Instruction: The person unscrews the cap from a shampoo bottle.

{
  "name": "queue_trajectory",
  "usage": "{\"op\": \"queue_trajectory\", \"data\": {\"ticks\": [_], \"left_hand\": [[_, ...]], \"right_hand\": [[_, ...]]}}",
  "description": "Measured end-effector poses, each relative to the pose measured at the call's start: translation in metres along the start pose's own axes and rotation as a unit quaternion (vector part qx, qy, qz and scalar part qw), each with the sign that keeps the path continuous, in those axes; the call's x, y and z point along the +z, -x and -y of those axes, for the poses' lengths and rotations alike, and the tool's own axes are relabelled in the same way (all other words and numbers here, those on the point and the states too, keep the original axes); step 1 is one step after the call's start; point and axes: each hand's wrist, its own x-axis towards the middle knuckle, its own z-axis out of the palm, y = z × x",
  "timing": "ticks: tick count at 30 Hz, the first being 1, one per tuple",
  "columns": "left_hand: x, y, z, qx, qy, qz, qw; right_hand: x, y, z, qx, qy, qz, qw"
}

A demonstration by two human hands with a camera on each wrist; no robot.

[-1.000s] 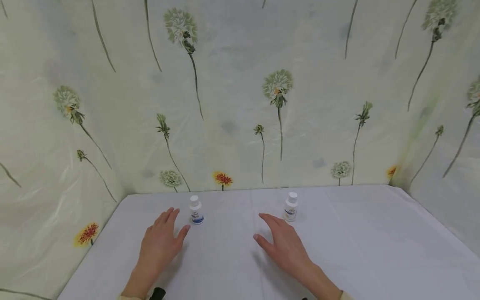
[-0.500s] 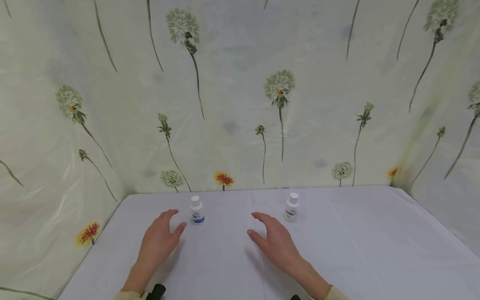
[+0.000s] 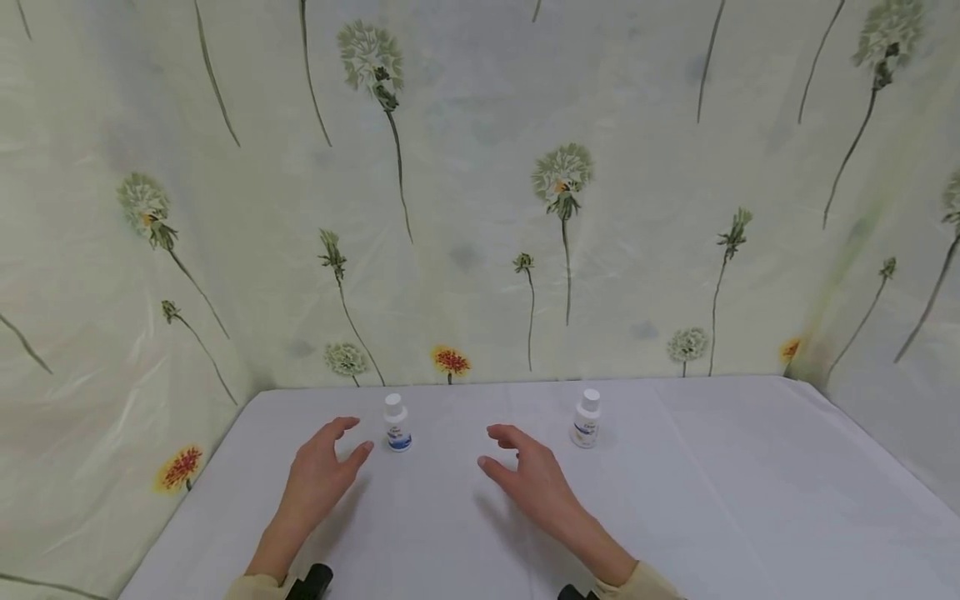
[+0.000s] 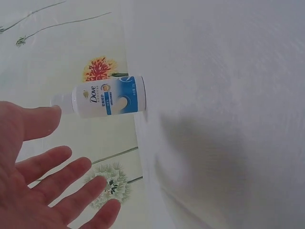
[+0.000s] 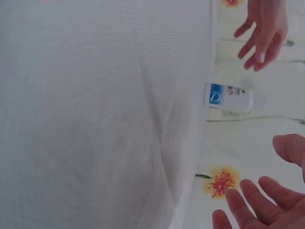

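Two small white bottles with white caps stand upright on the white-covered table. The left bottle (image 3: 397,425) has a blue lower label; in the left wrist view this Dove bottle (image 4: 112,97) shows its front. My left hand (image 3: 318,475) is just to its left, fingers relaxed and thumb spread away, holding nothing. Farther right stands the second bottle (image 3: 587,421). My right hand (image 3: 536,479) hovers over the table between the two bottles, nearer the right one, with loosely bent fingers and nothing in them. The right wrist view shows the blue-labelled bottle (image 5: 228,97) and my left hand (image 5: 267,33) beyond.
A flower-printed sheet (image 3: 465,308) hangs behind the table and along both sides. Faint creases run across the white tablecloth (image 3: 712,483). Dark camera mounts (image 3: 311,581) sit at the wrists by the light sleeves.
My right hand has moved left, away from the right bottle, and its fingers have bent a little more. The left hand's fingers have bent slightly too. Both bottles stand where they were.
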Motion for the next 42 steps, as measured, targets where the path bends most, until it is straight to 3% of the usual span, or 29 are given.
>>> {"op": "queue_trajectory", "data": {"ticks": [9, 21, 33, 42], "left_hand": [[0.004, -0.003, 0.0, -0.013, 0.026, -0.003, 0.9996], [0.008, -0.008, 0.006, 0.001, 0.041, -0.02, 0.999], [0.009, -0.017, 0.005, 0.002, 0.067, -0.023, 0.9975], [0.007, -0.024, 0.009, 0.024, 0.092, -0.024, 0.9952]], "right_hand": [[0.009, -0.009, 0.001, -0.009, -0.032, 0.016, 0.999], [0.024, -0.019, 0.006, -0.024, -0.051, 0.029, 0.998], [0.033, -0.027, 0.01, -0.013, -0.067, 0.05, 0.996], [0.039, -0.034, 0.015, -0.011, -0.083, 0.06, 0.995]]}}
